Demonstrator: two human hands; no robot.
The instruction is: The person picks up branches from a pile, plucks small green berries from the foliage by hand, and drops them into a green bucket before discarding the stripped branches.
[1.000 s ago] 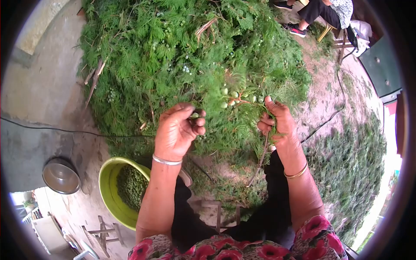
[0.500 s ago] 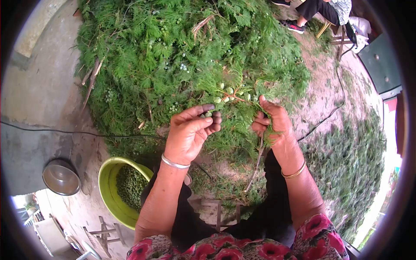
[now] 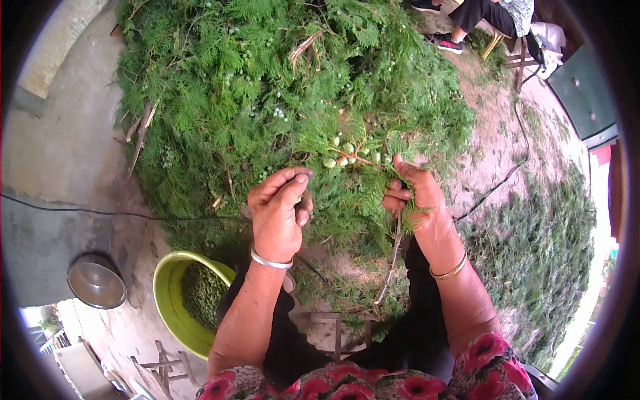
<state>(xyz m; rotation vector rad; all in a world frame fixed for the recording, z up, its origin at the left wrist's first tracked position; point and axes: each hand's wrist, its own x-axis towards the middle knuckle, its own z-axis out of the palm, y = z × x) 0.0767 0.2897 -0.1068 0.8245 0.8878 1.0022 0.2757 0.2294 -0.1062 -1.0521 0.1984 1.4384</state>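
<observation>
A leafy green sprig (image 3: pixel 360 159) with pale green cones and an orange-brown stem is held by my right hand (image 3: pixel 417 193), its thumb and fingers closed round the woody lower end. To its left, my left hand (image 3: pixel 280 210) is closed, thumb pressed against the index finger; whatever it may hold is hidden. It is apart from the sprig. Below it to the left stands a yellow-green bucket (image 3: pixel 168 293) containing many small green cones (image 3: pixel 202 292).
A large heap of green branches (image 3: pixel 220 100) lies ahead, with more cut foliage (image 3: pixel 527 260) at right. A metal bowl (image 3: pixel 97 281) is at left. A black cable (image 3: pixel 113 211) crosses the floor. Another person's leg (image 3: pixel 473 17) shows at top right.
My left hand has moved slightly left, away from the sprig, and its fingers have closed together. The sprig and my right hand have shifted slightly.
</observation>
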